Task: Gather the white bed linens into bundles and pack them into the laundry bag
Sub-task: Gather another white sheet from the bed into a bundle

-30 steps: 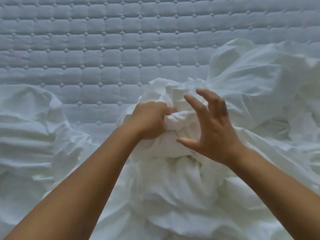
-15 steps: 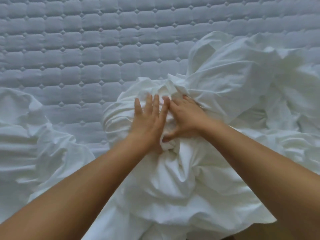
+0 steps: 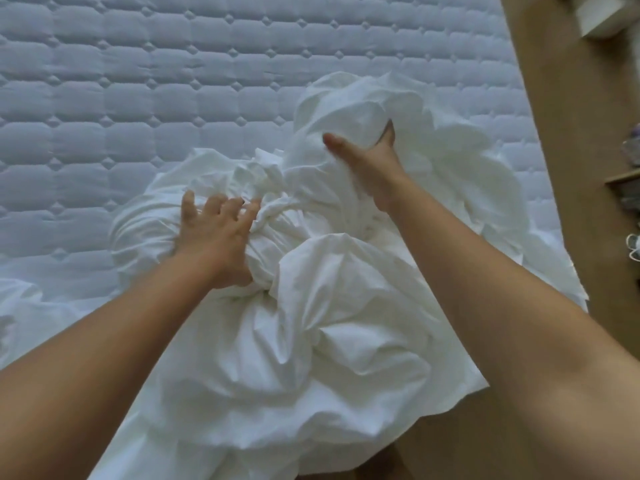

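Note:
A crumpled heap of white bed linens lies bunched on the near right part of the bed. My left hand presses down on the twisted middle of the heap with its fingers spread. Farther back and to the right, my right hand reaches into a puffed-up fold of the linens. Its thumb and a finger wrap around that fold, and its other fingers are hidden in the cloth. No laundry bag is in view.
The bare quilted mattress fills the back and left. More rumpled sheet lies at the near left. A wooden floor runs along the right, with a white box and shelf clutter at that edge.
My right hand has left the middle of the bundle and reached back and right into a loose fold. My left hand has stayed pressing on the bundle, fingers now spread. The view has shifted right, showing the floor.

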